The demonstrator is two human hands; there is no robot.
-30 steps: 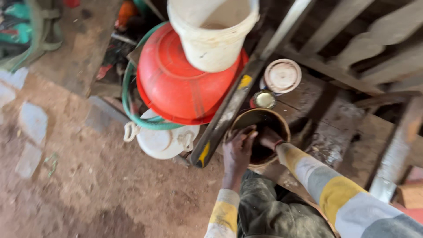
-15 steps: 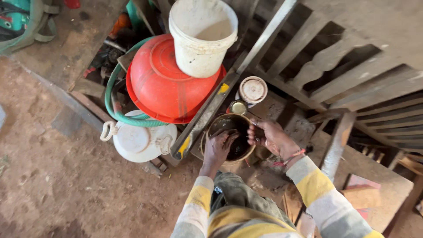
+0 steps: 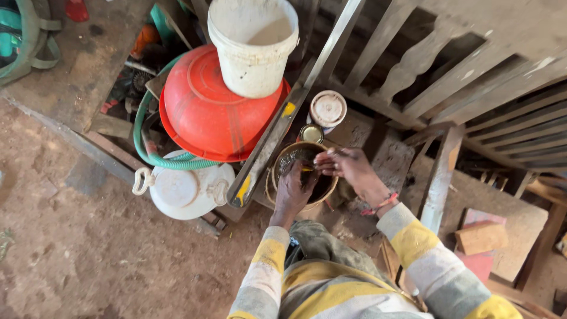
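Brown muck coats both hands as they work in a small round can (image 3: 304, 177). The can sits on the floor, just right of a long wooden plank (image 3: 277, 127) and near the person's knees. Its open mouth points up, and it is round, so its long axis runs straight up and down.

The left hand (image 3: 293, 188) is curled down inside the can with its fingers bent. I cannot tell if it holds anything in there. The right hand (image 3: 348, 168) rests at the far right rim with its fingers pinched close together, maybe on something thin, but it is too small to be sure.

To do this well, I think the can should stay flat and upright so nothing spills. One hand should steady the rim while the other works slowly inside.

Just past the can stand a tiny tin (image 3: 311, 133) and a jar with a pale lid (image 3: 328, 109). To the left, a white bucket (image 3: 253, 44) sits on a red bowl (image 3: 215, 115) turned upside down. A green hose (image 3: 155, 150) loops round it, above a white jug (image 3: 186, 189).
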